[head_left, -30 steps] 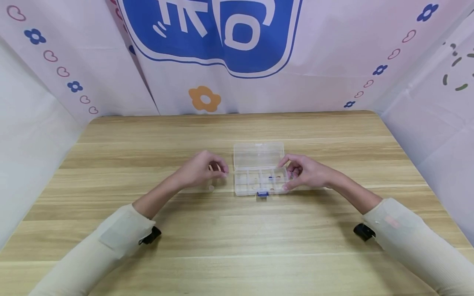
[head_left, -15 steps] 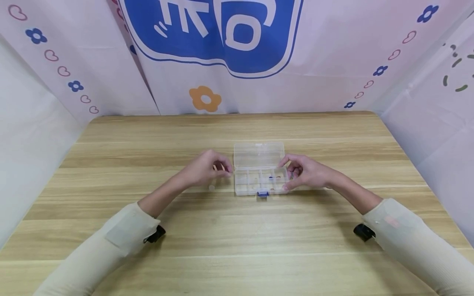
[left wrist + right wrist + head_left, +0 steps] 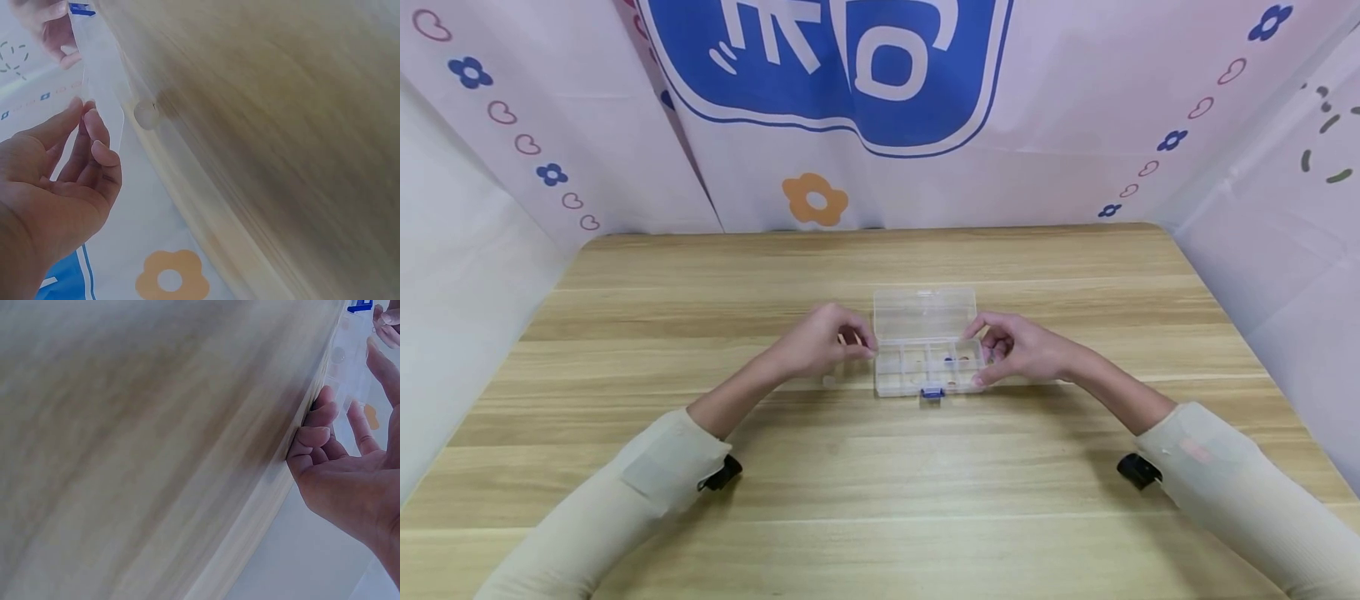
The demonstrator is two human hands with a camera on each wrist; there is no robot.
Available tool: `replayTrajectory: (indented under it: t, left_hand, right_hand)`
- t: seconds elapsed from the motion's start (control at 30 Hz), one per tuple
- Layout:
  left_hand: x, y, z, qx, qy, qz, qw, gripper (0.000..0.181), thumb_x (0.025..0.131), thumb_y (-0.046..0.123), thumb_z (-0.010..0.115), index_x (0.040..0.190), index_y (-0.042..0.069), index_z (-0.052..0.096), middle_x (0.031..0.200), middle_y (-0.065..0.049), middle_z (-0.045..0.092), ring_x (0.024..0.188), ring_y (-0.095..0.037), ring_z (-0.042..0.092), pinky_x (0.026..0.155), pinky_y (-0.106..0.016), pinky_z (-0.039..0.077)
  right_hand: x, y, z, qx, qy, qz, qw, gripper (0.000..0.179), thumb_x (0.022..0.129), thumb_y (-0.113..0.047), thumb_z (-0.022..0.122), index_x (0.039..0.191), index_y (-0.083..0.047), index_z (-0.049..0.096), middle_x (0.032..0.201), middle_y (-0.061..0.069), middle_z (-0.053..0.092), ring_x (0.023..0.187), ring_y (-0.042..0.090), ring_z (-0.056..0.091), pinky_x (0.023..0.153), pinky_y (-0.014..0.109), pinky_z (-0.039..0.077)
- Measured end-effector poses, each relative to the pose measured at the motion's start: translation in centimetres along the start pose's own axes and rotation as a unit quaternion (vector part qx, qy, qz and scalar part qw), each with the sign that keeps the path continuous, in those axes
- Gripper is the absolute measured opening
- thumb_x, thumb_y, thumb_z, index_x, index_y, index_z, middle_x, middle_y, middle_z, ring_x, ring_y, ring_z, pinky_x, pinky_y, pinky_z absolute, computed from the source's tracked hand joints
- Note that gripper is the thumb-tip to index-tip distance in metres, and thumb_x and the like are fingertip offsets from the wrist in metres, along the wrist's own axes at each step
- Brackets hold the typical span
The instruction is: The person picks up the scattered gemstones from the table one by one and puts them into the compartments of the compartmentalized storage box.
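Note:
A clear plastic compartment box with a blue latch lies on the table, its lid flipped back. My right hand grips the box's right end, thumb at the front corner and index finger near the back; its other fingers curl beside the end wall in the right wrist view. At the left edge, near the hinge, my left hand pinches with thumb and index finger, other fingers curled. Small dark blue and brownish bits lie in some compartments. In the left wrist view a round translucent disc shows near the hand.
The wood-grain table reaches back to a white printed curtain with a blue sign and an orange flower. White cloth also hangs at both sides. A black strap piece sticks out from under each sleeve.
My left hand has moved slightly right, from just beside the box to its left edge. The right hand and the box have stayed in place.

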State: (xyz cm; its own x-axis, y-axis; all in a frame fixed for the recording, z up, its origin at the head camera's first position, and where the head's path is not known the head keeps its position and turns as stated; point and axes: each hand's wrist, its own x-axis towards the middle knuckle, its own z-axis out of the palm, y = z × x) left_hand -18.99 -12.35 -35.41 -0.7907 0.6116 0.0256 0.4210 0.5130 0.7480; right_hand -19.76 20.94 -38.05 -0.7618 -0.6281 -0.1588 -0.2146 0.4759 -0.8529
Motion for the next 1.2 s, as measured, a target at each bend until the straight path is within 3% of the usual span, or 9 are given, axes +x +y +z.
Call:
replayTrajectory:
  t: [0.67, 1.2]
  left_hand:
    - [1.2, 0.1, 0.6, 0.012, 0.002, -0.007, 0.9999, 0.004, 0.094, 0.0, 0.075, 0.09, -0.002, 0.076, 0.085, -0.007, 0.073, 0.074, -0.015, 0.063, 0.065, -0.025, 0.05]
    - [1.7, 0.2, 0.8, 0.008, -0.007, -0.03, 0.9995, 0.004, 0.094, 0.0, 0.074, 0.096, -0.002, 0.077, 0.087, -0.008, 0.073, 0.075, -0.016, 0.062, 0.066, -0.026, 0.051]
  right_hand:
    - [0.0, 0.0, 0.0, 0.006, 0.001, -0.001, 1.0, 0.053, 0.081, -0.005, 0.087, 0.124, 0.001, 0.058, 0.085, 0.008, 0.06, 0.073, 0.015, 0.05, 0.066, 0.023, 0.042]
    - [-0.1, -0.2, 0.0, 0.005, 0.0, 0.001, 1.0, 0.054, 0.082, -0.005, 0.087, 0.125, 0.002, 0.056, 0.085, 0.007, 0.06, 0.072, 0.015, 0.05, 0.065, 0.024, 0.042]
